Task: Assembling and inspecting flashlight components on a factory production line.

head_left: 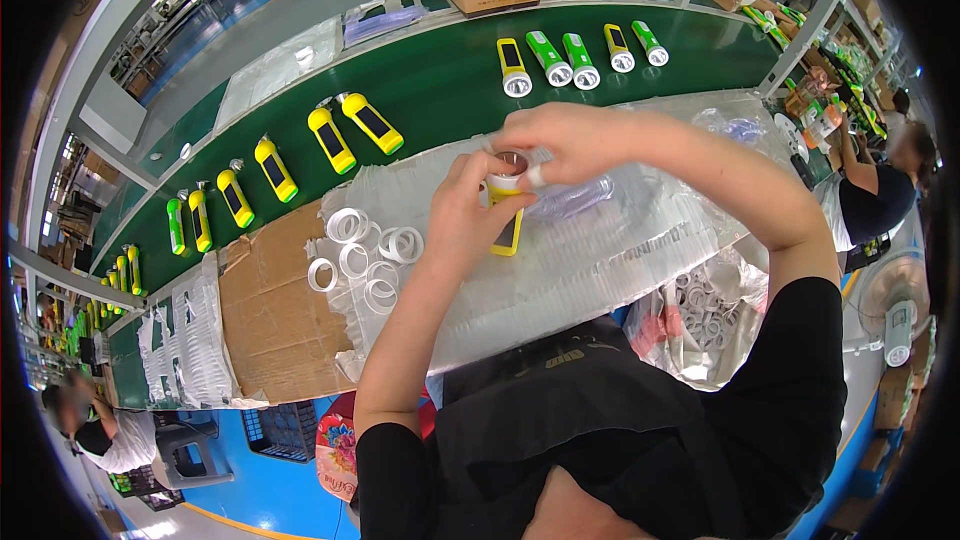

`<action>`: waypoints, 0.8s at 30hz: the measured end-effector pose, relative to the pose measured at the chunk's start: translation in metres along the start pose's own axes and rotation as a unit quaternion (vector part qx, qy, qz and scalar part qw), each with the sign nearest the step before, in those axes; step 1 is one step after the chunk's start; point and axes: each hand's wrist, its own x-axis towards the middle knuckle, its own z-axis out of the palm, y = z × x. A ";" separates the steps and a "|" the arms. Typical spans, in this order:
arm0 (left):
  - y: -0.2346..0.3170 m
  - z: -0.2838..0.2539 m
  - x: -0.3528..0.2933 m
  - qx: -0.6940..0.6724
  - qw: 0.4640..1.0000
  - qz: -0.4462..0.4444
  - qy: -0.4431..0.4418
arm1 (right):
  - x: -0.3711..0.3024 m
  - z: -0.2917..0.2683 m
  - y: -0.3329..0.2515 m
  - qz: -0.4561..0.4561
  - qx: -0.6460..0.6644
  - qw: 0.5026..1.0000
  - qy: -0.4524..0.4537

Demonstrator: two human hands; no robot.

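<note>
Left hand [463, 208] had its grip wrapped round the yellow flashlight [508, 236] mid-frame, head up-frame, right hand [572, 143] at that end, couldn't tell if gripping tbh.

Head-high fisheye view, steeply downward

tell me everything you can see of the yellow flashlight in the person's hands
The flashlight has a yellow, plastic-looking body with a dark panel and a round, pale head tilted upward. The left hand grips it near the head; the right hand is at the rim. It is over the pale sheet; whether they touch is unclear.
</note>
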 end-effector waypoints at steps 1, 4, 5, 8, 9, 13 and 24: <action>0.000 0.000 -0.003 0.016 1.000 -0.008 0.003 | 0.003 -0.008 -0.016 0.059 0.014 0.994 -0.092; -0.005 0.000 -0.002 0.003 0.999 -0.033 -0.011 | 0.015 -0.014 -0.042 0.228 -0.080 0.961 -0.133; -0.006 0.000 -0.002 0.003 0.999 -0.032 -0.011 | 0.017 -0.015 -0.043 0.264 -0.099 0.950 -0.136; -0.002 -0.002 -0.002 0.007 1.000 -0.026 0.002 | 0.003 0.007 0.007 -0.050 0.067 0.995 0.054; 0.002 -0.002 -0.002 0.012 1.000 -0.016 0.002 | 0.001 0.001 -0.003 -0.007 0.034 0.998 -0.060; -0.005 -0.003 -0.003 -0.020 1.000 -0.023 -0.003 | 0.014 -0.003 -0.044 0.228 -0.122 0.962 -0.087; -0.007 -0.009 -0.007 0.010 1.000 -0.028 0.009 | 0.023 -0.014 -0.046 0.165 -0.106 0.975 -0.103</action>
